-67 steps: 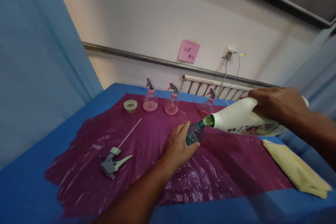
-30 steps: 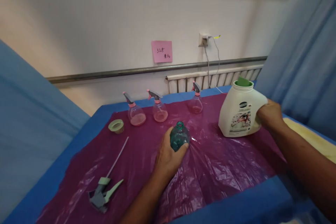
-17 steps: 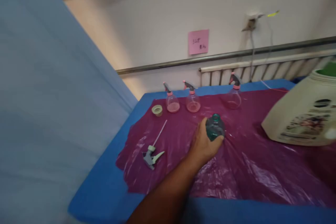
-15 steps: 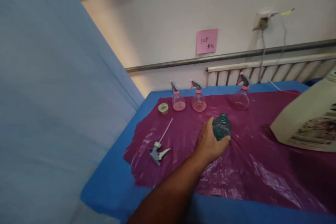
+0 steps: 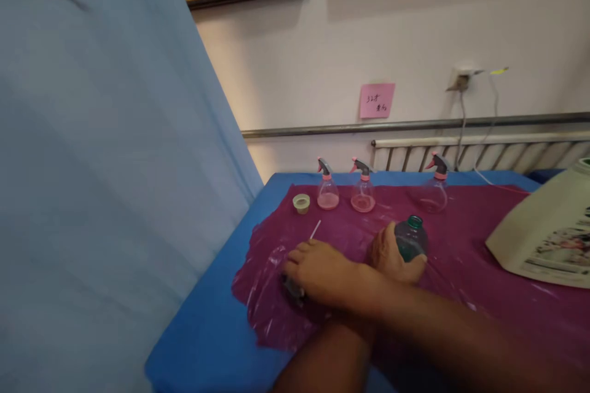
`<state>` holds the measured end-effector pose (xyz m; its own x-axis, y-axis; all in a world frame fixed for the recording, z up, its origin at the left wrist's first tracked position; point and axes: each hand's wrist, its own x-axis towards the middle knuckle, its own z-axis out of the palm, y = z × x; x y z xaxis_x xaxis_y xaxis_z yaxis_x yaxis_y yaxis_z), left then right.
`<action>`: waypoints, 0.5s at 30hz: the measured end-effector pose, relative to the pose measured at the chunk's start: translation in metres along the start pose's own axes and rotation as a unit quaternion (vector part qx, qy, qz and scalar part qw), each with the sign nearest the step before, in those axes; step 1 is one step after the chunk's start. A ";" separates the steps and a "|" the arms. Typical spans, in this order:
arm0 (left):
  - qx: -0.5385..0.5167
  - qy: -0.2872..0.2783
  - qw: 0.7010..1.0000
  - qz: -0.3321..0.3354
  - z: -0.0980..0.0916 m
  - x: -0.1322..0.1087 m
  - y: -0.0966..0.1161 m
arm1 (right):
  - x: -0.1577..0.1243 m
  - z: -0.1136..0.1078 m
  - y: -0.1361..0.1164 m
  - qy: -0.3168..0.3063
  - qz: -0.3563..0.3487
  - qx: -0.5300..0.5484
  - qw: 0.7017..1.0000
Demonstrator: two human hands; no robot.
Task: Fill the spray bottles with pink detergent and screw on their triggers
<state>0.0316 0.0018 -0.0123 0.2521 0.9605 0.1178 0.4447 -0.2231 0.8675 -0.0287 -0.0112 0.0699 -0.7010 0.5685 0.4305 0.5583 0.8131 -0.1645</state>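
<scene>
My left hand (image 5: 391, 258) is wrapped around a see-through spray bottle with a green neck (image 5: 412, 238), its mouth uncapped and facing up. Crossing over the left forearm, my right hand (image 5: 318, 267) reaches to the left with its fingers curled over a grey trigger spray head (image 5: 293, 288). The hand covers most of that spray head; the grey body shows below the fingers, and the tip of its thin white tube (image 5: 316, 229) sticks out beyond them.
Three spray bottles with pink collars stand behind: left (image 5: 328, 196), middle (image 5: 363, 196) and right (image 5: 434, 193). A small pale cup (image 5: 301, 203) is beside them. At right is a large cream jug (image 5: 539, 230). Purple plastic sheeting (image 5: 271, 276) covers the blue table (image 5: 198, 325); a blue curtain (image 5: 115, 166) hangs left.
My right hand has come in from the right, across the left arm, and closed over the spray head. My left hand still holds the bottle. The view has tilted up.
</scene>
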 end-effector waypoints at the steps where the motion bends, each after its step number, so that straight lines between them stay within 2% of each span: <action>1: 0.005 -0.005 1.000 0.006 -0.002 0.001 0.000 | 0.006 0.008 -0.001 -0.028 -0.018 -0.019 0.999; 3: 0.009 -0.010 1.000 0.015 -0.004 0.003 -0.001 | 0.012 0.020 -0.002 -0.088 -0.032 -0.066 0.993; 5: 0.008 -0.011 1.000 0.021 -0.005 0.005 -0.002 | 0.013 0.025 -0.002 -0.114 -0.022 -0.094 0.989; 11: 0.012 -0.005 1.000 0.028 -0.004 0.011 -0.005 | 0.013 0.025 0.005 -0.108 -0.003 -0.120 0.987; 15: 0.007 0.000 0.999 0.038 -0.004 0.017 -0.009 | 0.015 0.005 0.007 -0.062 -0.035 -0.112 0.991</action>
<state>0.0288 0.0207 -0.0162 0.2863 0.9405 0.1829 0.4356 -0.2978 0.8495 -0.0376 0.0035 0.0712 -0.7826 0.5347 0.3188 0.5816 0.8106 0.0683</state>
